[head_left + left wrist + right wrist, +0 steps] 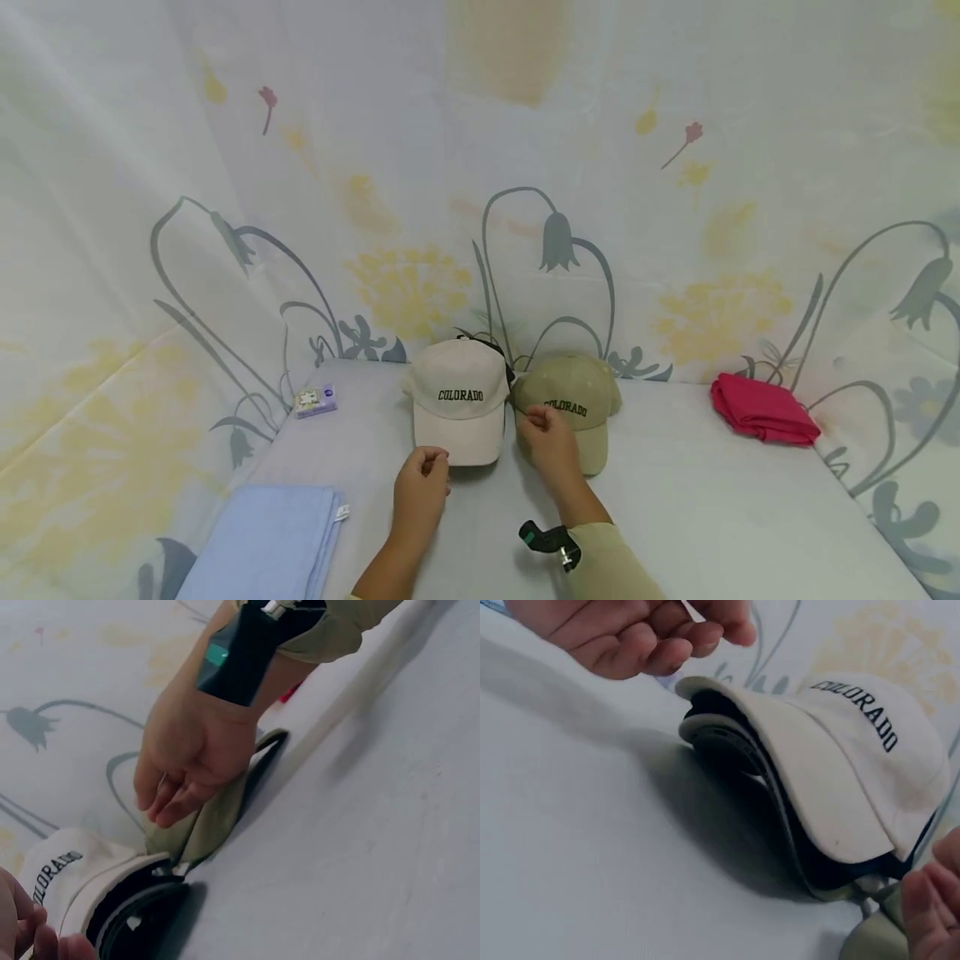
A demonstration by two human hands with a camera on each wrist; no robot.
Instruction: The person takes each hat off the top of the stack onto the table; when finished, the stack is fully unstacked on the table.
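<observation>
A cream cap [459, 404] lettered COLORADO is stacked over a black cap [780, 821], whose brim shows underneath in the right wrist view. Beside it, to the right, an olive cap [592, 387] with the same lettering leans toward the backdrop. My left hand [420, 492] hovers just in front of the cream brim, fingers loosely bent, nothing in them. In front of the olive cap is my right hand [553, 442], covering part of its lettering and brim. The left wrist view shows this right hand [199, 754] with loosely curled fingers and no object.
A folded light blue cloth [262, 542] lies at the front left of the white tabletop [697, 508]. Farther back on that side is a small purple packet [316, 402]. A folded red cloth [763, 408] sits at the back right. Floral fabric [480, 150] hangs behind.
</observation>
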